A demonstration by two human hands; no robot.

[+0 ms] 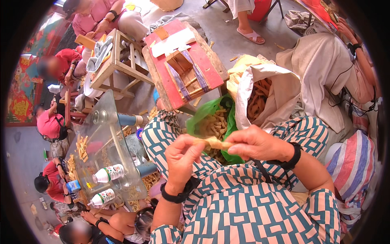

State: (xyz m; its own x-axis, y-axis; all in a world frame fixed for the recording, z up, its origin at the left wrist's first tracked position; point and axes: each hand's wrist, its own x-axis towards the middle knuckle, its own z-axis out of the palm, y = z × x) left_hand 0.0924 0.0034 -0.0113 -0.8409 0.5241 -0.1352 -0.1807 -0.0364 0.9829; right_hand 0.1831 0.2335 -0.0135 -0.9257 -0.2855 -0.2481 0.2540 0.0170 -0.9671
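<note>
My left hand and my right hand grip a pale yellow, twisted strip, one at each end, above my patterned lap. Just below the strip, an open green plastic bag holds many pale curled pieces. Behind it stands a white woven sack with darker brown strips inside. Farther forward, a red board on a stand carries a wooden piece with purple straps. The fingertips of both hands are pressed closed on the strip.
A glass table at left bears bottles and piled strips. A wooden stool stands front-left. Co-workers sit along the left; another person's arm is at right. A striped bag lies by my right side.
</note>
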